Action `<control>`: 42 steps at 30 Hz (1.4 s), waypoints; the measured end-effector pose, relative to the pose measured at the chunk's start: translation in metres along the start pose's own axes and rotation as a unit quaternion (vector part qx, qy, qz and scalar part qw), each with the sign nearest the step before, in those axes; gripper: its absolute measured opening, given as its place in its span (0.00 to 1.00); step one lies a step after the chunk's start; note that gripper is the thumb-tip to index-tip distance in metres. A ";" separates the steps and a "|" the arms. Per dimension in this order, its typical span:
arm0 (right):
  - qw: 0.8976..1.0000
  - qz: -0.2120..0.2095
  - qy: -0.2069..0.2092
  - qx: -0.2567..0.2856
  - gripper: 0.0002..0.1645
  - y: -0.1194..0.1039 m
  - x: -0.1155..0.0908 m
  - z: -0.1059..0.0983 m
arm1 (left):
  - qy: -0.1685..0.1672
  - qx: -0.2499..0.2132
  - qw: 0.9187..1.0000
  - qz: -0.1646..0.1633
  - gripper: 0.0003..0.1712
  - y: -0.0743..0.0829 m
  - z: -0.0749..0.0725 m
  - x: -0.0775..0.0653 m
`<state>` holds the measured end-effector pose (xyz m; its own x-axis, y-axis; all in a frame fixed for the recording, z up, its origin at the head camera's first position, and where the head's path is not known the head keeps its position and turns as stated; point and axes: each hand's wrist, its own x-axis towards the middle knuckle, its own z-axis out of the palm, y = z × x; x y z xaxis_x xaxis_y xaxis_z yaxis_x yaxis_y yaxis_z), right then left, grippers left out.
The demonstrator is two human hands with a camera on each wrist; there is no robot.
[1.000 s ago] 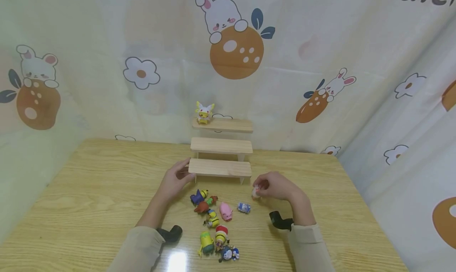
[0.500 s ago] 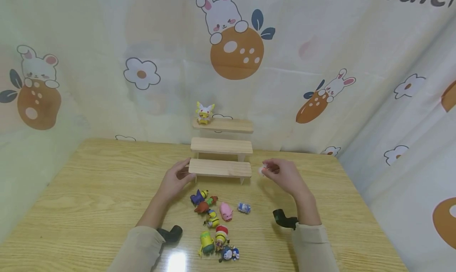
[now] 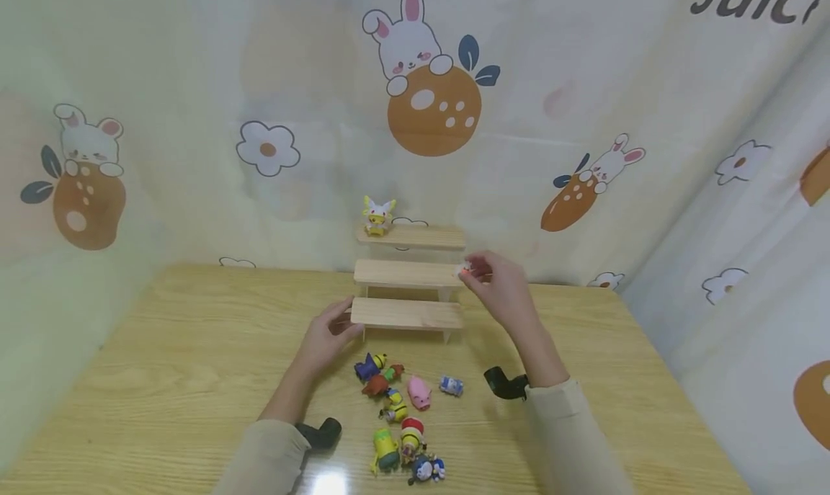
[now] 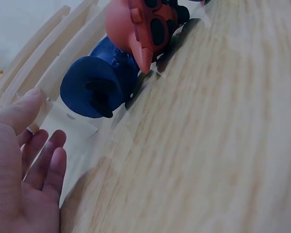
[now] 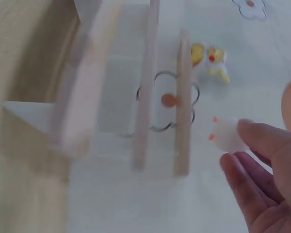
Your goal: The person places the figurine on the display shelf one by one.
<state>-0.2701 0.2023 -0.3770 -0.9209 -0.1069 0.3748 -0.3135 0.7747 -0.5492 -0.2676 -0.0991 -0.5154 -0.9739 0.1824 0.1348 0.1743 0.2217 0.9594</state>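
A wooden display stand with three steps (image 3: 407, 313) stands at the back of the table. My left hand (image 3: 326, 338) holds its lowest step by the left end, with the thumb at the front; the left wrist view shows the thumb against the edge. Between thumb and fingers, my right hand (image 3: 506, 291) pinches a small white figurine with orange feet (image 5: 228, 136), held in the air by the right end of the middle and top steps. On the top step's left end sits a yellow figurine in a white hood (image 3: 377, 217).
Several toy figurines lie in front of the stand, among them a pink pig (image 3: 418, 393), a blue-and-white piece (image 3: 451, 386), a purple-caped one (image 3: 368, 367) and a yellow-green one (image 3: 385, 449). A printed curtain (image 3: 311, 214) hangs behind the table.
My right hand has lifted the white figurine off the table, up and back to the stand's upper steps. My left hand stays at the stand. The head view has tilted slightly upward.
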 end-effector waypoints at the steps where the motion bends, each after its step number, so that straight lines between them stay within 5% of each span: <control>1: 1.000 -0.006 0.000 -0.005 0.20 -0.006 0.007 -0.001 | 0.002 -0.002 1.000 0.000 0.38 0.000 0.000 0.000; 8: 0.999 -0.032 -0.038 -0.020 0.22 -0.040 0.055 -0.001 | -0.005 -0.009 1.000 -0.002 0.38 0.003 -0.003 0.000; 19: 0.995 -0.042 -0.086 -0.041 0.18 -0.058 0.101 0.027 | 0.013 -0.027 0.999 -0.022 0.39 -0.007 0.001 -0.006; 42: 0.991 -0.046 -0.091 -0.082 0.15 -0.066 0.118 0.053 | 0.030 -0.034 0.999 0.014 0.36 -0.008 0.004 0.001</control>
<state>-0.3703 0.1056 -0.3365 -0.9218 -0.2805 0.2677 -0.3692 0.8461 -0.3846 -0.2692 -0.0967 -0.5240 -0.9762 0.1295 0.1740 0.1929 0.1514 0.9695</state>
